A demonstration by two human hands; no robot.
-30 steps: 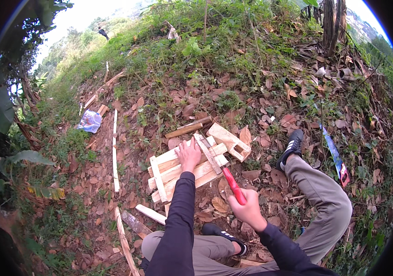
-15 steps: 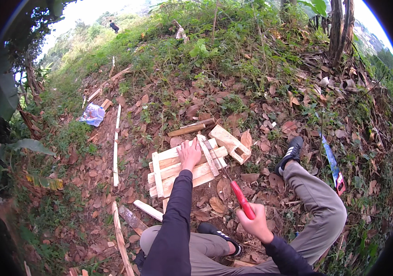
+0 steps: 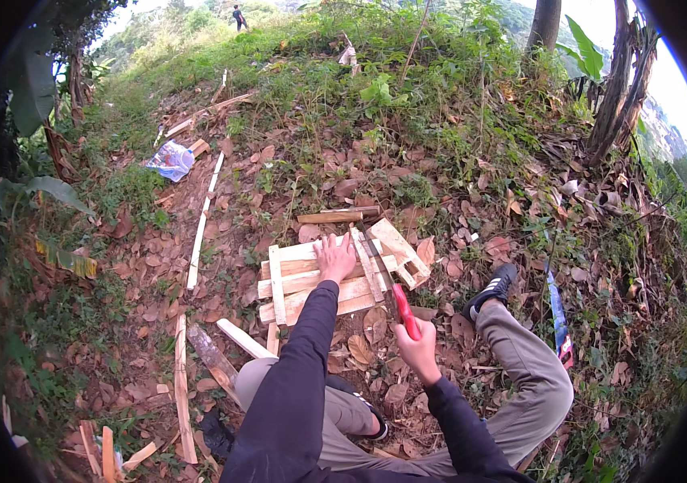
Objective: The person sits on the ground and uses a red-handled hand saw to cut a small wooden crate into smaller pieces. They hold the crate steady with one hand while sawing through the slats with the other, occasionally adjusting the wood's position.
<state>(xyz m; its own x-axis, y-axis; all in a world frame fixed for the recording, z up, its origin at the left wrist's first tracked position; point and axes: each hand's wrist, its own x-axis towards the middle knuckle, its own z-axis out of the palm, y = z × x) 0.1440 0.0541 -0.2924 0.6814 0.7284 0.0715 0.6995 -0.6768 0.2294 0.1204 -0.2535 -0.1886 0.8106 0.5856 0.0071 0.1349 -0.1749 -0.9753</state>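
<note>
My left hand [image 3: 335,261] lies flat with its fingers spread on a small panel of pale wooden slats [image 3: 303,282]. Two crosspieces run over the slats, a left one [image 3: 276,283] and a right one [image 3: 368,266]. In my right hand [image 3: 418,354] is the red handle of a hand saw [image 3: 405,310], gripped firmly. Its dark blade slants away along the panel's right end, close beside the right crosspiece; whether the teeth are in the wood I cannot tell. A block-like piece of wood with an opening [image 3: 401,253] touches or nearly touches the panel's far right corner.
Beyond the panel lies a short plank [image 3: 331,216]. Long thin strips [image 3: 205,221] and other wood pieces [image 3: 247,338] lie to the left, with a clear plastic bag [image 3: 172,161]. A saw in a blue sleeve [image 3: 557,314] lies right of my shoe [image 3: 495,287]. A person [image 3: 239,17] stands far off.
My right hand has pushed the saw forward, so its handle is nearer the panel. My left hand keeps its place on the slats. The whole view has shifted.
</note>
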